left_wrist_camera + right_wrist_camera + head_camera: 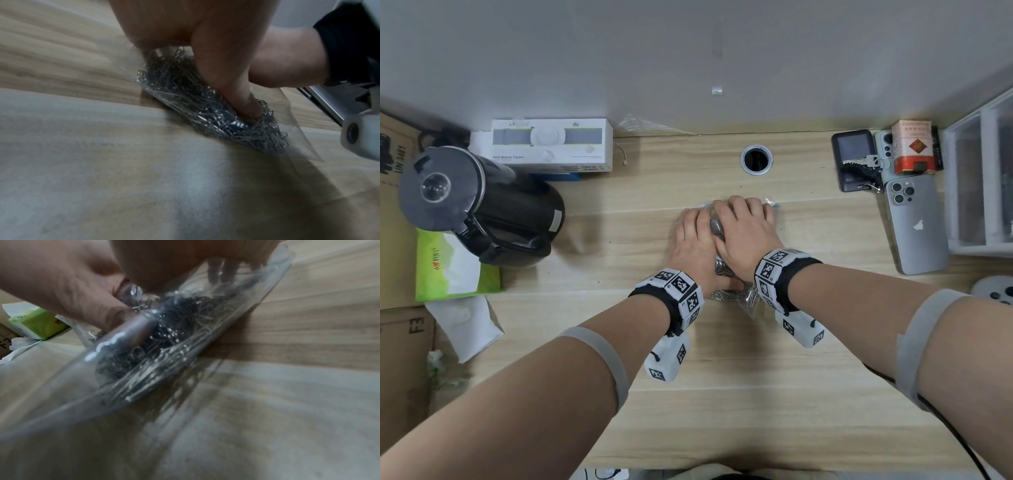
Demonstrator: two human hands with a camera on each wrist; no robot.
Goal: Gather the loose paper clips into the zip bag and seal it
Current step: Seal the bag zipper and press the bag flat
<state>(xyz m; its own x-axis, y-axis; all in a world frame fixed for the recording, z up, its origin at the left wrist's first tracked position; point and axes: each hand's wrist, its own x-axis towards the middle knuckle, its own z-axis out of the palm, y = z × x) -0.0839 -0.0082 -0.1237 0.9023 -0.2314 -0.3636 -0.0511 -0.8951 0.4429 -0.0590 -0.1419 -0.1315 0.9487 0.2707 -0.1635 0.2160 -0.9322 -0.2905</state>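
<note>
A clear zip bag (750,301) stuffed with silver paper clips (185,91) lies on the wooden desk (688,394), long axis running away from me. My left hand (697,236) holds its left side, and its thumb (244,100) presses down into the clips through the film. My right hand (744,222) lies over the far part, partly on top of the left hand. Its fingers (222,270) curl over the bag's far end and show through the plastic. In the right wrist view the bag (164,345) tilts up on edge. The zip strip is hidden under my hands.
A black kettle (479,202), a white box (551,144) and a green tissue pack (455,263) stand at the left. A cable hole (756,159) sits behind the bag. At the right are a phone (916,222), a power bank (854,161) and white drawers (983,181).
</note>
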